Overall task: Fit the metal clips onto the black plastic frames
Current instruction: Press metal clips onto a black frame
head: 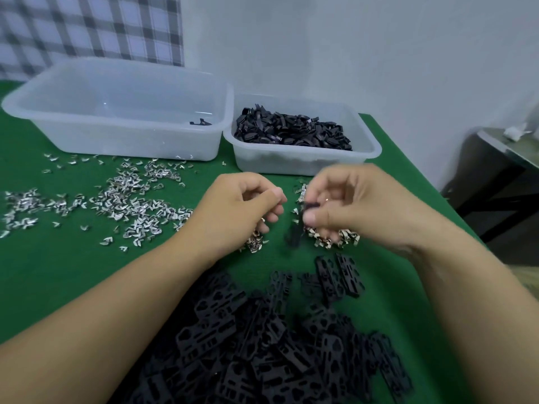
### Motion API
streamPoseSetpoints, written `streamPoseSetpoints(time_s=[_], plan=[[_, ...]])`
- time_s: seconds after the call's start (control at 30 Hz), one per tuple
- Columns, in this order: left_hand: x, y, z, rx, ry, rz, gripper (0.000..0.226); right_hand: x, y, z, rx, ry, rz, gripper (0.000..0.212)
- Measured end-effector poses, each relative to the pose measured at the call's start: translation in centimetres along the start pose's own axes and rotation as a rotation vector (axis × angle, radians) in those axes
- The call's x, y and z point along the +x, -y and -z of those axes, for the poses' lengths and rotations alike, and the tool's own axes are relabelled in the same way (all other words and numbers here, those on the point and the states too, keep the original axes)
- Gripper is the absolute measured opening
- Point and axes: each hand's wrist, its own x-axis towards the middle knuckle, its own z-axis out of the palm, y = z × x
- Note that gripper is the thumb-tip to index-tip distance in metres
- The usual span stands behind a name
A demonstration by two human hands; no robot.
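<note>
A person works at a green table (58, 272). The right hand (350, 205) pinches a small black frame (309, 206) between thumb and fingers, just above the table. The picture is blurry there, so its shape is hard to see. The left hand (248, 205) is close beside it with its fingers curled in. It is too blurry to tell if this hand holds a clip.

Small piles of clips (335, 239) lie under both hands. Many more shiny metal clips (125, 199) are spread over the left part of the table. A big heap of black frames (262, 345) lies near the person, between the two arms.

Two see-through tubs stand at the back, side by side. The big tub (116, 112) on the left has one dark piece (200, 122) in it. The small tub (303, 164) on the right is piled with black parts (291, 129). A checked cloth (87, 24) hangs behind the big tub.
</note>
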Motion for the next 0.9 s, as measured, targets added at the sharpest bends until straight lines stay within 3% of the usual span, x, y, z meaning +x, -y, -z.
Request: streamPoseSetpoints(time_s=[0.13, 0.2, 0.3, 0.47, 0.7, 0.9], plan=[[0.3, 0.4, 0.0, -0.199, 0.034, 0.106, 0.02, 2.1, -0.3, -0.4, 0.122, -0.297, 0.129, 0.015], [0.4, 0.6, 0.1, -0.333, 0.013, 0.146, 0.012, 2.8, -0.6, -0.9, 0.118, -0.323, 0.155, 0.017], [0.7, 1.0, 0.4, -0.485, -0.068, 0.171, 0.022, 3.3, -1.5, -1.6, 0.156, -0.313, 0.153, 0.025], [0.8, 1.8, 0.7, -0.329, -0.135, 0.065, 0.029, 3.2, -3.4, -2.2, 0.319, -0.378, 0.131, 0.028], [0.9, 2.1, 0.4, -0.238, -0.125, -0.03, 0.035, 3.2, -3.8, -2.5, 0.325, -0.441, 0.193, 0.018], [0.8, 1.9, 0.3, -0.304, -0.143, -0.073, 0.031, 3.0, -3.8, -2.6, 0.249, -0.448, 0.167, 0.012]])
